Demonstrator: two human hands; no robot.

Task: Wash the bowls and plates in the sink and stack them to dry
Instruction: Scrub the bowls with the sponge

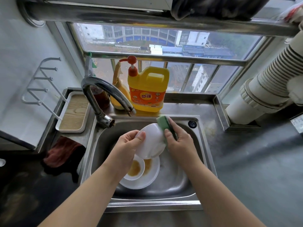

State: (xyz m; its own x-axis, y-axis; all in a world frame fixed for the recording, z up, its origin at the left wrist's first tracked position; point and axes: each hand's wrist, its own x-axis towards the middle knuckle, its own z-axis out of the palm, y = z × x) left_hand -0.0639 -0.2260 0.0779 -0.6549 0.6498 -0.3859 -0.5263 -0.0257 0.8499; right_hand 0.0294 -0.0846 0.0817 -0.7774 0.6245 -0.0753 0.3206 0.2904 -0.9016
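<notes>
Over the steel sink (195, 154) my left hand (129, 145) grips the left rim of a white bowl (153, 141), tilted with its underside facing me. My right hand (178, 141) holds a green sponge (163, 125) against the bowl's upper right edge. Down in the basin lies a white plate (151, 174) smeared with brown sauce, and a small white bowl (134, 169), also sauce-stained, sits on it. My left forearm hides part of both.
A curved steel tap (105, 94) stands at the sink's back left. A yellow pump bottle of dish soap (147, 89) and a spray bottle (118, 89) stand on the ledge behind. A white rack with a wooden tray (73, 112) is at left, a reddish cloth (62, 153) below it.
</notes>
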